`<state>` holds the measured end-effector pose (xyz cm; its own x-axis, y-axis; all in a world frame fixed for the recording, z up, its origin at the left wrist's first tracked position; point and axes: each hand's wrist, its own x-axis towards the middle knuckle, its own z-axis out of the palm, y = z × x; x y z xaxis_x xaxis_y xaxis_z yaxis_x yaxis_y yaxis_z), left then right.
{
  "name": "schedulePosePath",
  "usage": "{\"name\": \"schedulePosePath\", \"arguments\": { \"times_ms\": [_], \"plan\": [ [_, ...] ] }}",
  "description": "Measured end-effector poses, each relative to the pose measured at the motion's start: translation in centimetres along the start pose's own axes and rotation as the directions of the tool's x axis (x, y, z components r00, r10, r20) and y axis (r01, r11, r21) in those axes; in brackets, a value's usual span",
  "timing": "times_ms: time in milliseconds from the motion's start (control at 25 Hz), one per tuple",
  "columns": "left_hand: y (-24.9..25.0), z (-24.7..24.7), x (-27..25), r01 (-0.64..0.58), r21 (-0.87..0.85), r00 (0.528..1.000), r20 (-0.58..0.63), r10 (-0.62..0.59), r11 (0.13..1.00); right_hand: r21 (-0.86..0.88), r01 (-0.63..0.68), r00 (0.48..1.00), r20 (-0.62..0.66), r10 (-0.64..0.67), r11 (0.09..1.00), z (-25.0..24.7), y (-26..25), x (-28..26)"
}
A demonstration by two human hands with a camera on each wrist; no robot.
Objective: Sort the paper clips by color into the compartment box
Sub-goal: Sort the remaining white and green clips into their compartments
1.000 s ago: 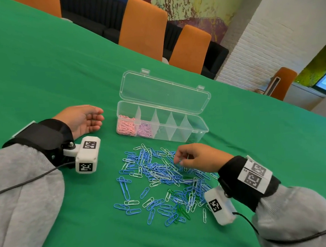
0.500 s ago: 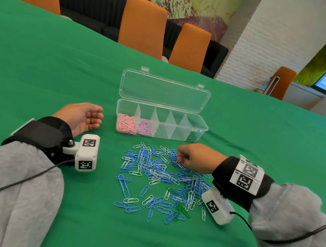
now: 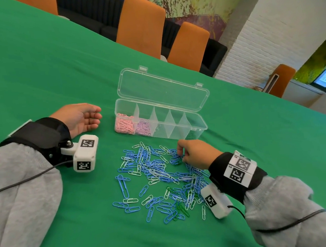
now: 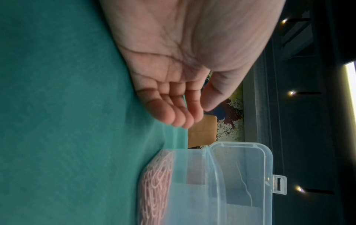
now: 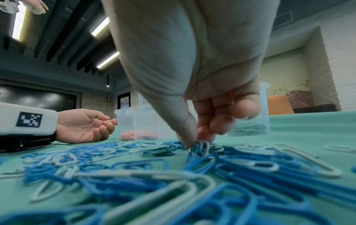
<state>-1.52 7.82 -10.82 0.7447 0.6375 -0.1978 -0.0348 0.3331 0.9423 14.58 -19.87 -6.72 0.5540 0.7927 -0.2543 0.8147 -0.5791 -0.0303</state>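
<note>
The left hand (image 3: 81, 118) lies palm-up and slack on the green table (image 3: 35, 65), holding nothing, beside the open compartment box (image 3: 196, 128), while the right hand (image 3: 195, 153) pinches blue paper clips (image 5: 200, 148) from the loose pile (image 3: 158, 175) near the box.

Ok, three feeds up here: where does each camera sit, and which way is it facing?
Head: worn high, looking forward and down at the green table, compartment box and loose paper clips; both forearms and hands show.
Left wrist: low by the table, looking along the left hand, palm open, to the box's end.
Right wrist: at table level, looking along the right hand pinching clips.
Shared: the box appears in all three; the right wrist view also catches the left hand.
</note>
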Motion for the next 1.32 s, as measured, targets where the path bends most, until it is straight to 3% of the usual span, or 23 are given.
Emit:
{"name": "schedulePosePath", "arguments": {
  "times_ms": [280,440,560,680,840,1080,1160,1200,1280,1320],
  "plan": [
    [0.0,0.0,0.0,0.001,0.007,1.000,0.001,-0.001,1.000,-0.002,0.143,0.988,0.063,-0.142,0.990,-0.4,-0.5,-0.4],
    [0.1,0.1,-0.1,-0.003,0.000,1.000,0.001,0.003,1.000,0.013,0.128,0.991,0.030,-0.128,0.992,-0.5,0.1,-0.1],
    [0.2,0.2,-0.3,-0.005,0.004,1.000,0.002,0.005,1.000,0.278,0.048,0.999,-0.034,-0.040,0.959,-0.5,1.5,-0.2],
    [0.2,0.3,-0.4,-0.007,0.018,1.000,0.008,0.007,1.000,0.554,0.014,0.998,-0.057,0.021,0.832,-0.4,2.7,-0.4],
    [0.3,0.4,-0.5,-0.009,0.029,1.000,0.014,0.008,1.000,0.662,-0.006,0.985,-0.125,0.118,0.750,-1.4,3.9,-0.3],
    [0.4,0.5,-0.7,-0.008,0.034,1.000,0.010,0.007,0.999,0.747,-0.008,0.852,-0.343,0.396,0.664,-5.8,5.1,1.3],
    [0.5,0.6,-0.7,-0.007,0.036,1.000,0.010,0.007,0.999,0.702,-0.025,0.869,-0.337,0.362,0.712,-6.0,5.4,0.9],
    [0.5,0.5,-0.7,-0.006,0.037,1.000,0.010,0.005,0.999,0.663,-0.022,0.904,-0.306,0.298,0.748,-5.6,5.4,0.4],
    [0.5,0.4,-0.7,-0.004,0.037,1.000,0.013,0.004,0.999,0.561,0.013,0.988,-0.133,0.074,0.827,-4.2,4.9,-1.1],
    [0.5,0.4,-0.7,-0.004,0.041,1.000,0.014,0.003,0.999,0.508,0.037,0.999,0.000,-0.044,0.860,-3.3,4.5,-1.9]
  ]
}}
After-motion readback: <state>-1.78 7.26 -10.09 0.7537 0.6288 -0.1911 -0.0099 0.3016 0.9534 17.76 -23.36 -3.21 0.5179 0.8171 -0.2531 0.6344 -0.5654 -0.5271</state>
